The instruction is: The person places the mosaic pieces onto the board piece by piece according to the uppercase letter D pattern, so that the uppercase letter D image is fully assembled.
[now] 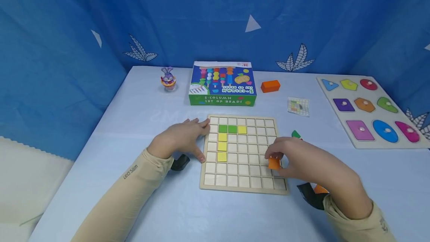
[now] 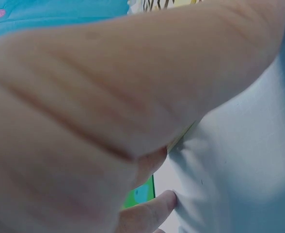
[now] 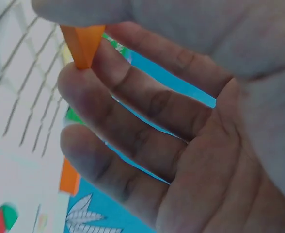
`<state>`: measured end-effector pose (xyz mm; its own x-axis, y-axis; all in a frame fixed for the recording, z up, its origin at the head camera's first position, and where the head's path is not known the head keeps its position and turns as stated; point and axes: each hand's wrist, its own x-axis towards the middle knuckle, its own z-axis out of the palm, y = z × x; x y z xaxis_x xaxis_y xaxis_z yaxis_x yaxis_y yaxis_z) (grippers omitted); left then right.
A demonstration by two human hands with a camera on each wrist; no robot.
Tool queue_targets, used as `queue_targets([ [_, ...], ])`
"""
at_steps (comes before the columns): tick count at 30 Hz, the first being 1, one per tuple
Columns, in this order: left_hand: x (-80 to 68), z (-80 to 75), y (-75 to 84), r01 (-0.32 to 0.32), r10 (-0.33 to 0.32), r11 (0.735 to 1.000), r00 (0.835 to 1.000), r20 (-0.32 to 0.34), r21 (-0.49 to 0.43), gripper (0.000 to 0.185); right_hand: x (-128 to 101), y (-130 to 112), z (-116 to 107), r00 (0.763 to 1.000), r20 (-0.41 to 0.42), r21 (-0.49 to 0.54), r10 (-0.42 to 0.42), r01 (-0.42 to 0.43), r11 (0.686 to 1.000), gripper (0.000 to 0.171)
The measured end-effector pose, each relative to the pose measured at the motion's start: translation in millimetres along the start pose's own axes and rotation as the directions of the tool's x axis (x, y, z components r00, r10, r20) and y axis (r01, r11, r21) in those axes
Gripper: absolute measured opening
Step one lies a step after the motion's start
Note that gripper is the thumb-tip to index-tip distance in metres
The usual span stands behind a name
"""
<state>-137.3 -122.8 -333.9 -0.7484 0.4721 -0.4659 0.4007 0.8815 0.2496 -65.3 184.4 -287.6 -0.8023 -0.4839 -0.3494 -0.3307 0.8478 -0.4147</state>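
Note:
A wooden grid board (image 1: 243,182) lies on the light blue table, with green tiles (image 1: 227,129) and yellow tiles (image 1: 222,146) set in its upper left cells. My left hand (image 1: 183,137) rests flat against the board's left edge, fingers straight. My right hand (image 1: 295,160) pinches a small orange tile (image 1: 274,163) between thumb and fingers over the board's lower right cells. The right wrist view shows that orange tile (image 3: 83,42) held at the fingertips above the grid. The left wrist view is filled by my own hand.
A beads box (image 1: 222,84) stands behind the board, with a bunny toy (image 1: 168,78) to its left and an orange block (image 1: 270,86) to its right. A pattern card (image 1: 298,106), a shape puzzle board (image 1: 369,109) and loose tiles (image 1: 296,134) lie at the right.

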Motion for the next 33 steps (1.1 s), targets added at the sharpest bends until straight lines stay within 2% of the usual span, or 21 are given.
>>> queue_targets([
  [7,0.2,0.3,0.4,0.007,-0.007,1.0,1.0,0.0,0.005,0.111,14.5,-25.8,-10.2,1.0,0.017,0.014,-0.01,0.01,1.0,0.036],
  [12,-0.3,0.1,1.2,0.002,-0.002,1.0,1.0,0.001,0.006,0.111,22.5,-38.6,-8.5,0.999,0.01,0.014,-0.046,0.046,0.999,0.035],
  [19,0.3,-1.1,0.7,-0.004,0.004,1.0,1.0,0.0,0.009,0.11,37.7,-48.2,8.3,0.994,0.01,-0.004,-0.105,0.105,0.994,0.031],
  [26,1.6,-1.1,0.7,0.003,-0.003,1.0,1.0,0.0,0.015,0.11,52.4,-53.4,29.6,0.977,-0.003,-0.042,-0.214,0.214,0.976,0.026],
  [33,1.4,-1.2,0.5,0.005,-0.005,1.0,1.0,0.0,0.019,0.11,63.9,-58.5,47.5,0.973,0.012,-0.041,-0.23,0.23,0.972,0.028],
])
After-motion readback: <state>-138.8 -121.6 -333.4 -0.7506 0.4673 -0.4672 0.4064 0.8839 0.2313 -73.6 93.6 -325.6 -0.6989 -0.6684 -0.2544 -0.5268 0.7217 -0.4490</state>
